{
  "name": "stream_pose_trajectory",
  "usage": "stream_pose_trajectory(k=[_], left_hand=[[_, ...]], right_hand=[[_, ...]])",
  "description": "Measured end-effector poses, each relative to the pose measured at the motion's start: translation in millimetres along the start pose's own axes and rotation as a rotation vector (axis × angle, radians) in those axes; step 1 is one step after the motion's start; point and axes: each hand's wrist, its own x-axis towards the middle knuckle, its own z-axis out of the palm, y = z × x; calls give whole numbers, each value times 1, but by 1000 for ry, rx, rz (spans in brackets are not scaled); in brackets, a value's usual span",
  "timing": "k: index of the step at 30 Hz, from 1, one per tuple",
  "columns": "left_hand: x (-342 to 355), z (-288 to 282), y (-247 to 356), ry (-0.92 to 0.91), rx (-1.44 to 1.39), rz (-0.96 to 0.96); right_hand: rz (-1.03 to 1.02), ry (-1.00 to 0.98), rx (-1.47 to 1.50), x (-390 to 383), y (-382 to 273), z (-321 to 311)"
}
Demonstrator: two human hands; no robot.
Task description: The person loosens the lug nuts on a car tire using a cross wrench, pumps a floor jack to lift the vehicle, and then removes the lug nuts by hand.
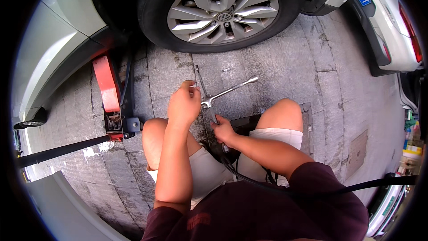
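Observation:
A chrome four-way lug wrench [208,102] is held low between my knees, one socket arm pointing up and right and a thinner arm pointing toward the wheel. My right hand [224,131] is wrapped round its near arm. My left hand [184,102] is at the wrench's hub with fingers curled, covering the left arm; what its fingertips pinch, if anything, is hidden. Just beyond the wrench stands a car wheel [223,16] with a silver multi-spoke rim and black tyre [154,20]. The wrench does not touch the wheel.
A red floor jack [107,82] with a long black handle [67,151] stands at left beside the pale car body [67,13]. Another white car [390,13] is at the far right. A black cable [356,186] crosses my body. Grey paving [294,58] lies below.

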Motion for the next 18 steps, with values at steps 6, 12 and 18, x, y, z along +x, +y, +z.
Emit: stream_pose_trajectory(k=[6, 12, 18], left_hand=[[19, 3, -17, -143, 23, -42], [34, 2, -49, -220, -22, -90], [76, 34, -66, -143, -237, 62]], right_hand=[[-384, 287, -529, 103, 80, 29], [-59, 216, -1002, 142, 85, 11], [-337, 556, 234, 170, -76, -27]])
